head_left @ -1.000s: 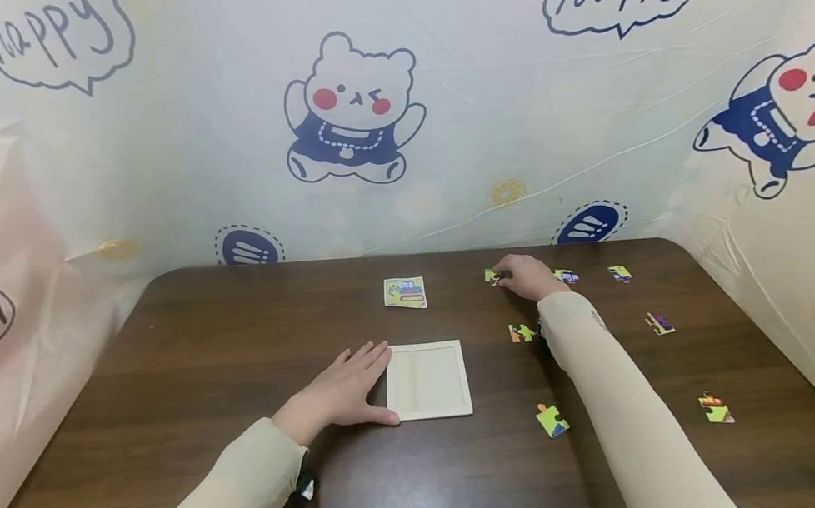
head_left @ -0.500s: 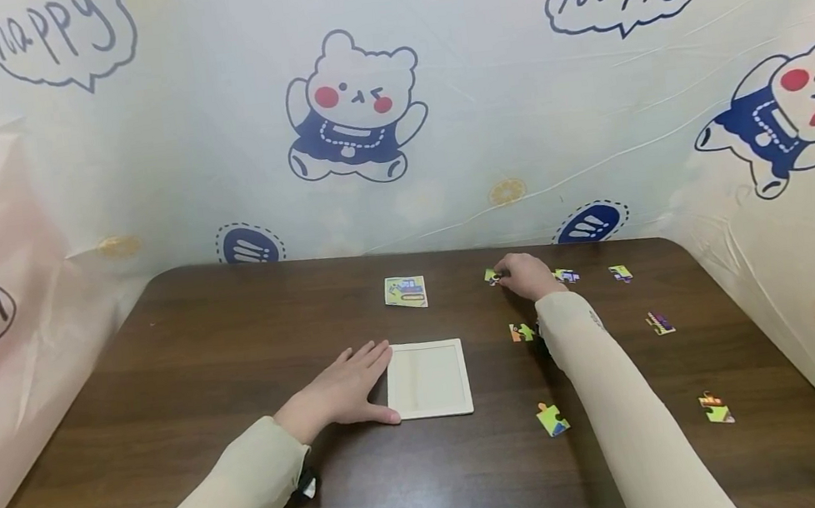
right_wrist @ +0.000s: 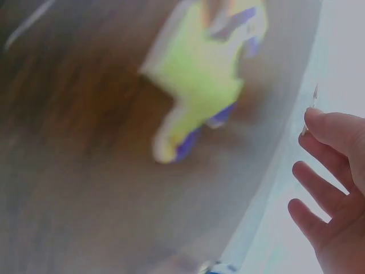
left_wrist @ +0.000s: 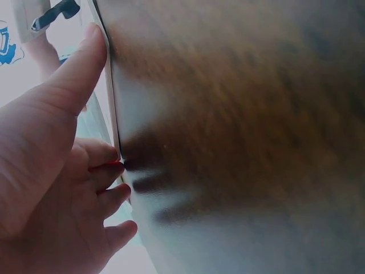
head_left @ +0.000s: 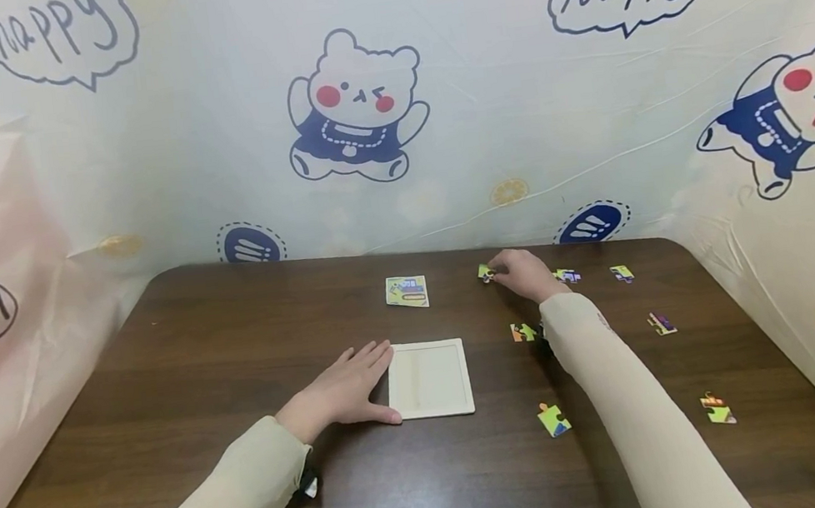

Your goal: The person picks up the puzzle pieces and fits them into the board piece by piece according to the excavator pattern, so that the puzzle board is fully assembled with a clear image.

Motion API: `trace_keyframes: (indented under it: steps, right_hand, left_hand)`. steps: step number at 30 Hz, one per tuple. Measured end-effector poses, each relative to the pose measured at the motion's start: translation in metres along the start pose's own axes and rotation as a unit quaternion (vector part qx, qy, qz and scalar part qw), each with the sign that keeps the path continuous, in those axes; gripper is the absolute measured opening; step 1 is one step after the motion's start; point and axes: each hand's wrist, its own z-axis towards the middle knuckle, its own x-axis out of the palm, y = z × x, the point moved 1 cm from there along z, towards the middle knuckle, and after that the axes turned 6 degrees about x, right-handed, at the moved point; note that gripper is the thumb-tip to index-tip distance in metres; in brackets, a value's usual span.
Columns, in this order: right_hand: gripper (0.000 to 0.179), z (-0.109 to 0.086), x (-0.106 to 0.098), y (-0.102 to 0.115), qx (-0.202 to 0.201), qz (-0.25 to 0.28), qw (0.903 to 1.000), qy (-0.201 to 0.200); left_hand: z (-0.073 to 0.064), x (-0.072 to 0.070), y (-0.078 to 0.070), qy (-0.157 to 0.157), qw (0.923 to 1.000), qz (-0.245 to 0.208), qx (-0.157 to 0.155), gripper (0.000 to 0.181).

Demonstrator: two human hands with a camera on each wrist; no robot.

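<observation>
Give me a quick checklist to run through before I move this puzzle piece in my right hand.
1. Grip: ok. The right hand pinches the puzzle piece with its thumb against a finger.
2. White tray steadied: ok. The left hand touches its left edge.
3. Picture card in sight: ok. It lies beyond the white tray, picture up.
4. Puzzle piece over the white tray: not ok. It is farther back and off to the right.
5. Puzzle piece fully off the table: cannot tell.
</observation>
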Motion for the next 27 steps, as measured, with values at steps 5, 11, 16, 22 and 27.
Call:
trace_keyframes:
  steps: [5, 11, 16, 22, 27]
  right_hand:
    - [0.026, -0.006, -0.006, 0.015, -0.037, 0.006, 0.9992, -0.016]
    - [0.026, -0.016, -0.01, 0.036, -0.076, 0.022, 0.9966, -0.022]
    - [0.028, -0.029, -0.009, 0.06, -0.108, 0.021, 0.9938, -0.016]
    - [0.027, -0.047, -0.002, 0.089, -0.149, 0.021, 0.9886, -0.004]
    - [0.025, -0.059, 0.009, 0.105, -0.189, 0.022, 0.9815, 0.018]
  left_hand:
    - [0.0, -0.001, -0.001, 0.001, 1.0, -0.002, 0.0, 0.095]
    - [0.0, -0.001, 0.0, -0.001, 1.0, 0.002, 0.003, 0.096]
    - [0.0, 0.0, 0.0, 0.001, 1.0, 0.005, 0.002, 0.096]
    - [0.001, 0.002, 0.001, 0.005, 0.9999, 0.011, -0.006, 0.097]
    - [0.002, 0.003, 0.002, 0.006, 0.9998, 0.014, -0.009, 0.098]
